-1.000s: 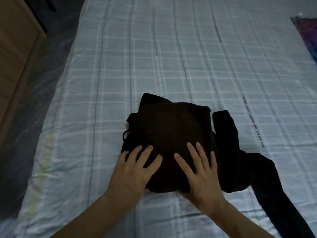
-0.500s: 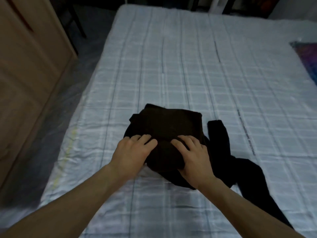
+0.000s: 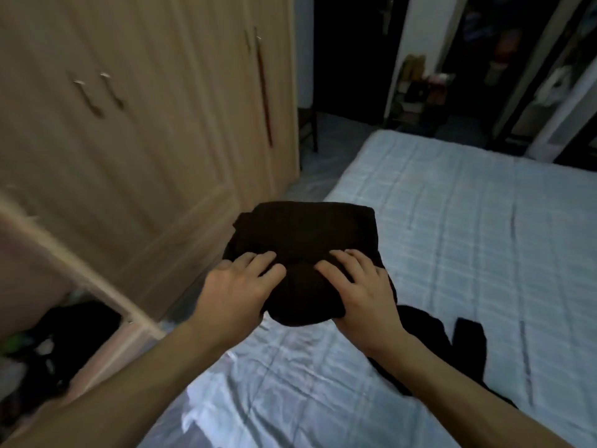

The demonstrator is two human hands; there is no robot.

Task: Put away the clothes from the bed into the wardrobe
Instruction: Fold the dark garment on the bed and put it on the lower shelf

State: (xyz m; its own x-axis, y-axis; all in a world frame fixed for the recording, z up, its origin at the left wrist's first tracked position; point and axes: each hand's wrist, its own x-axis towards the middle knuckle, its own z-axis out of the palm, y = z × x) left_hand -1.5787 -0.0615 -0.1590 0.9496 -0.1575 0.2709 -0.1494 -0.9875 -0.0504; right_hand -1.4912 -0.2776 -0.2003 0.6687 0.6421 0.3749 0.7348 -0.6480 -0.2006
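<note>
The wardrobe [image 3: 135, 130] fills the upper left, doors closed. The bed [image 3: 468, 253] spreads across the right, its near-left edge under the folded dark garment [image 3: 307, 240], at centre frame. Left hand [image 3: 235, 289] and right hand [image 3: 365, 286] grip it, fingers curled over its near edge. Another dark garment [image 3: 426, 337] lies lower right.

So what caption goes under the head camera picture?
Both hands lift a folded dark garment off the bed toward the wardrobe.
</note>
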